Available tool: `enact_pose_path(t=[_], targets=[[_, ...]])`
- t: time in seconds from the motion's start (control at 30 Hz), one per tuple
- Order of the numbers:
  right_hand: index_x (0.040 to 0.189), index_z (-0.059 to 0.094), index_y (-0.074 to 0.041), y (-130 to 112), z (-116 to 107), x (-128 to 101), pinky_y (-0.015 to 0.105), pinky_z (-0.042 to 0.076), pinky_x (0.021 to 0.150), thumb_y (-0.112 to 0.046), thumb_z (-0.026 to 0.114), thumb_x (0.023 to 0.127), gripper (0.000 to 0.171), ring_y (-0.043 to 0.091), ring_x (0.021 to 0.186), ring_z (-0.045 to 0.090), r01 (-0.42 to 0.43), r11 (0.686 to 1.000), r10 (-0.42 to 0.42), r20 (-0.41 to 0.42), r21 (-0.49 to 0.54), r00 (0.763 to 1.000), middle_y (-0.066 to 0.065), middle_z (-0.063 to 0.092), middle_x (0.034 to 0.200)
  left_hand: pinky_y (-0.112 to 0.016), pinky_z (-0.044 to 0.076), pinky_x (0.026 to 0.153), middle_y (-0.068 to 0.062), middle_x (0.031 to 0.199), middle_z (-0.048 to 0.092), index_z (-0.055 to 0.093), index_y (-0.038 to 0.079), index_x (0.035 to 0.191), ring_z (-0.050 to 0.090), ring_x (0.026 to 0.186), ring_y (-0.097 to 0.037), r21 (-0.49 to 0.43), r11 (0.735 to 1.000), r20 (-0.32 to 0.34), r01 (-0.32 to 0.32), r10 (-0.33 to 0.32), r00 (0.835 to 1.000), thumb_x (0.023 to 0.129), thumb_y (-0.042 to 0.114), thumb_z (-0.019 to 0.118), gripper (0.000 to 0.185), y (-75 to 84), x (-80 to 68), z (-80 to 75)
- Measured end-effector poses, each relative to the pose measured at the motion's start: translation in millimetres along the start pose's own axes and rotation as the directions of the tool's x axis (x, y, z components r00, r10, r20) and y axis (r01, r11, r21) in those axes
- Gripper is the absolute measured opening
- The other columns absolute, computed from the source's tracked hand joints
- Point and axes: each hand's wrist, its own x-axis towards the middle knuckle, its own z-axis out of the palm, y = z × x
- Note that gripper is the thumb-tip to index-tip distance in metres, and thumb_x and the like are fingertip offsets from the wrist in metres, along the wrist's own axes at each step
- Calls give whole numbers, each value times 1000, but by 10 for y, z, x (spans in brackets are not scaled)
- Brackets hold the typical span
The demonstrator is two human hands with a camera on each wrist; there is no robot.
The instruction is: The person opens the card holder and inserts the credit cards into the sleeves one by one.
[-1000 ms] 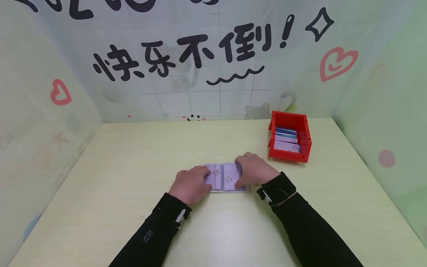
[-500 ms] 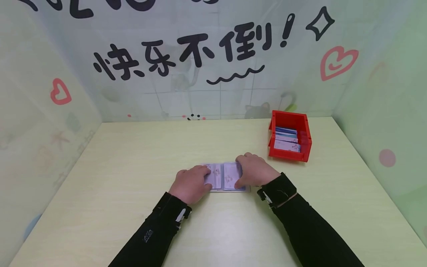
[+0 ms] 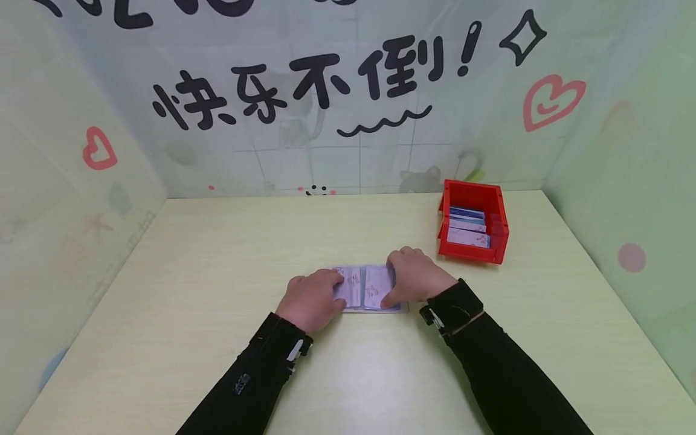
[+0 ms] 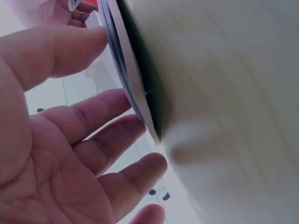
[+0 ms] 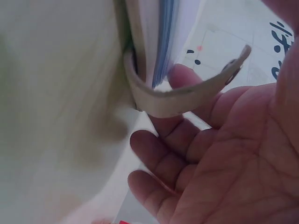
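A small card album (image 3: 363,289) lies open on the pale table (image 3: 217,254), showing lilac cards in its pockets. My left hand (image 3: 310,299) rests flat on its left page, fingers pointing right. My right hand (image 3: 415,278) lies over the right page, with the thumb near the front edge. The left wrist view shows the album's edge (image 4: 126,79) against my relaxed left hand's (image 4: 60,140) fingers. In the right wrist view the album's closing strap (image 5: 187,95) curves over the loosely bent fingers of my right hand (image 5: 224,154).
A red bin (image 3: 497,208) with several cards (image 3: 467,226) standing in it sits at the right, just beyond my right hand. Decorated walls close the table on the left, back and right. Bare tabletop lies to the left and in front.
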Motion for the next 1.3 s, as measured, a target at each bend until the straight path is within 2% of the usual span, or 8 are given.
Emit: enact_pose_path(t=[0.27, 0.4, 0.67, 0.83, 0.97, 1.1, 1.2, 1.3], targets=[[130, 61, -8, -2, -4, 68, 41, 52, 94, -58, 96, 63, 90, 26, 104, 52, -44, 996, 45, 9, -83, 999, 7, 59, 108, -57, 48, 109, -8, 146, 65, 66, 9, 140, 65, 126, -26, -2, 1000, -1, -3, 3, 1000, 96, 31, 77, 50, 17, -11, -26], [122, 64, -9, 0, -6, 102, 42, 48, 92, -62, 93, 64, 85, 27, 102, 52, -53, 994, 55, 26, -93, 998, 7, 59, 103, -57, 47, 108, -9, 144, 66, 67, 9, 140, 66, 122, -26, -10, 1000, -1, -4, 4, 1000, 96, 30, 78, 50, 30, -15, -32], [98, 70, -10, -8, -13, 145, 41, 42, 83, -71, 77, 80, 64, 28, 95, 55, -83, 995, 83, -2, -62, 997, 10, 61, 87, -60, 45, 110, -8, 146, 66, 66, 9, 141, 63, 133, -27, -1, 1000, 0, -6, 6, 1000, 96, 29, 77, 50, 35, -12, -36], [88, 70, -10, 5, -17, 155, 47, 44, 90, -64, 67, 93, 55, 27, 90, 59, -112, 993, 114, -44, 29, 993, 9, 63, 77, -61, 44, 112, -8, 146, 66, 66, 9, 141, 63, 131, -26, -2, 1000, 9, 1, -1, 1000, 96, 29, 77, 50, 35, -13, -32], [93, 65, -9, 10, -21, 144, 54, 41, 100, -51, 69, 98, 42, 24, 85, 62, -117, 979, 129, -66, 166, 989, 8, 64, 77, -61, 42, 114, -8, 148, 64, 64, 9, 143, 61, 135, -27, -4, 1000, 14, 4, -4, 1000, 97, 30, 76, 52, 37, -12, -28], [108, 65, -8, -23, -39, 119, 49, 44, 100, -39, 71, 99, 32, 23, 89, 64, -104, 951, 131, -73, 291, 989, 9, 68, 93, -62, 40, 116, -8, 149, 63, 64, 9, 143, 59, 137, -26, 8, 1000, 16, 2, -2, 1000, 97, 32, 76, 53, 37, -7, -19], [126, 63, -8, -62, -51, 96, 39, 53, 92, -32, 70, 101, 35, 25, 95, 63, -97, 925, 133, -75, 367, 988, 10, 67, 105, -61, 41, 115, -8, 148, 64, 64, 10, 143, 59, 137, -26, 19, 1000, 16, -3, 2, 1000, 97, 33, 76, 53, 37, -8, -11], [137, 60, -10, -94, -54, 82, 31, 58, 78, -30, 69, 102, 41, 25, 93, 63, -86, 904, 134, -87, 418, 987, 11, 66, 105, -61, 44, 113, -8, 147, 64, 66, 13, 142, 59, 138, -26, 28, 1000, 12, -14, 14, 1000, 97, 34, 76, 51, 36, -10, -6]])
